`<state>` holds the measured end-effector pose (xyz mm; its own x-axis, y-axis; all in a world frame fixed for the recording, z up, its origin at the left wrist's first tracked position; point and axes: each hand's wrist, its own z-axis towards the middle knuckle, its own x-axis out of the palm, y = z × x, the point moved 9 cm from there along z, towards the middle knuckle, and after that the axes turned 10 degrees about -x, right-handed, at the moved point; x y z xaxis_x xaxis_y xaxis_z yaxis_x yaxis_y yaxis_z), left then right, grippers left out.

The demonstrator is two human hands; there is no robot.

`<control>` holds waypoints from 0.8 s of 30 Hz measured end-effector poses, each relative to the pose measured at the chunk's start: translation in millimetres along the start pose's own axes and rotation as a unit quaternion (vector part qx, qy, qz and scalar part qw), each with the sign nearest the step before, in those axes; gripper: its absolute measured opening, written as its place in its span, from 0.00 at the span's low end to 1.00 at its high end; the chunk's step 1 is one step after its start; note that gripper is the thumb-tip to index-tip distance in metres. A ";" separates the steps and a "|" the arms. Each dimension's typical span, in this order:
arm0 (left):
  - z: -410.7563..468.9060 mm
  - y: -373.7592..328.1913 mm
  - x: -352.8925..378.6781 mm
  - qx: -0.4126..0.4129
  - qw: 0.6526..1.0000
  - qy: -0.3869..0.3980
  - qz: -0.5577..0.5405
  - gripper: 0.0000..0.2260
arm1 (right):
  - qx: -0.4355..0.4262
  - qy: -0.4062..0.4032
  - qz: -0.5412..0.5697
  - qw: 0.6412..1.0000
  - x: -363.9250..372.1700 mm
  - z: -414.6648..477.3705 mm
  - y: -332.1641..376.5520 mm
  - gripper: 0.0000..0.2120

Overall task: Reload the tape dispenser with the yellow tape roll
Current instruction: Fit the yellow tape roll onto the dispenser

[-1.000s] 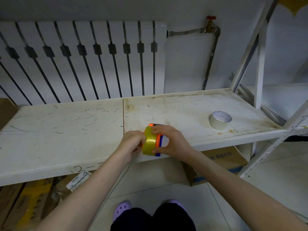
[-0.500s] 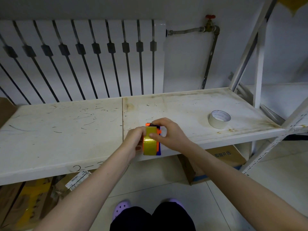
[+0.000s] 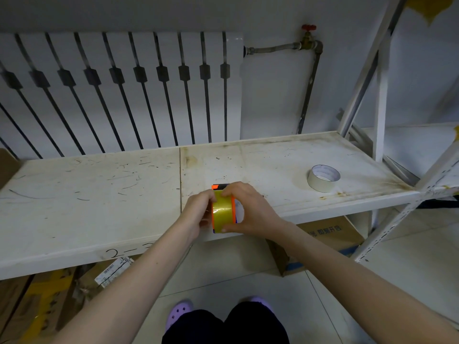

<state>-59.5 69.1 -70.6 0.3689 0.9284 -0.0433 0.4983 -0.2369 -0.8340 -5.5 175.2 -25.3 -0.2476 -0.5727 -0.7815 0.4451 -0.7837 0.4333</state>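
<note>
The yellow tape roll (image 3: 222, 211) stands on edge inside the orange and blue tape dispenser (image 3: 218, 187), held above the front edge of the white shelf (image 3: 99, 199). My left hand (image 3: 197, 213) grips the dispenser from the left side. My right hand (image 3: 250, 211) holds the roll from the right, fingertips on its top and thumb under its lower edge. Most of the dispenser is hidden by the roll and my hands.
A white tape roll (image 3: 323, 178) lies flat on the right part of the shelf. A radiator (image 3: 124, 95) and a pipe with a red valve (image 3: 308, 28) are behind. Cardboard boxes (image 3: 323, 239) sit under the shelf. A shelf upright (image 3: 381, 95) stands at the right.
The roll turned from angled to edge-on toward me. My right hand's fingers moved onto the top of the roll, and both hands closed in around it.
</note>
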 end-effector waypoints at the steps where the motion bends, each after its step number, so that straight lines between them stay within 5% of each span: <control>1: 0.8 0.1 -0.1 0.001 1.000 -0.001 0.000 0.04 | 0.018 -0.011 0.030 0.999 -2.2 -0.6 -3.9 0.31; 8: -0.7 0.2 -2.7 -0.009 1.000 -0.001 0.016 0.07 | 0.163 0.041 0.180 0.969 22.5 -10.7 -36.5 0.36; 13: 3.4 3.3 -8.0 0.006 1.000 -0.007 0.011 0.01 | 0.152 0.027 0.160 0.975 20.6 -9.9 -34.4 0.37; 24: 2.9 -3.2 -5.3 0.027 1.000 0.001 0.002 0.07 | 0.073 -0.004 0.079 0.994 8.7 -5.3 -20.7 0.41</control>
<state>-65.4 65.8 -69.3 0.3731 0.9267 -0.0451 0.4544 -0.2249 -0.8619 -12.3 187.7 -43.5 -0.1916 -0.6933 -0.6947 0.3505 -0.7095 0.6114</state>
